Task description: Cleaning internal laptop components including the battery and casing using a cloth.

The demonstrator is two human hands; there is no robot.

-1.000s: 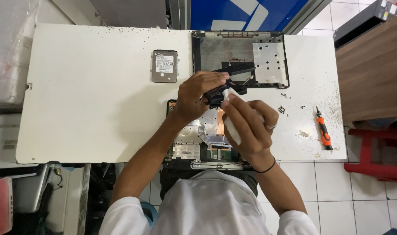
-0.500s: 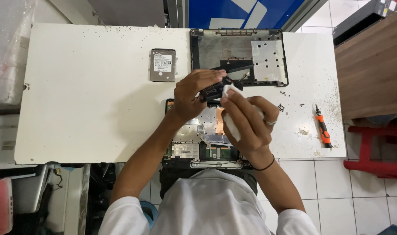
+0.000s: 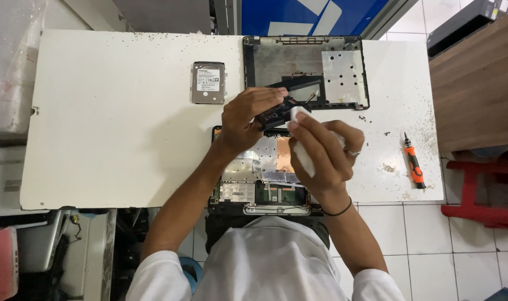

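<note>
1. White desk (image 3: 115, 139) is filling most of the frame, speckled with dark crumbs along its upper and right edges.
2. Black fan part (image 3: 276, 114) is sitting at centre frame, above the opened laptop, gripped by the left hand (image 3: 248, 117), whose fingers are curling closed around its left end.
3. White wipe (image 3: 304, 159) is lying folded in the right hand (image 3: 321, 153); the fingers are closing around it and its upper tip is pressing against the fan part. A ring is showing on one finger and a dark band on the wrist.
4. Opened laptop base (image 3: 259, 178) is lying at lower centre, just under both hands, with silver shielding and a copper strip (image 3: 284, 155) exposed.
5. Black bottom cover (image 3: 307, 69) is resting at upper centre, inner side up, with a perforated metal plate on its right half.
6. Silver hard drive (image 3: 208, 82) is lying flat, just left of the cover.
7. Orange-and-black screwdriver (image 3: 414, 161) is lying at right of frame, well apart from the hands.
8. Red stool (image 3: 482, 189) is standing at the far right, beside the desk.
</note>
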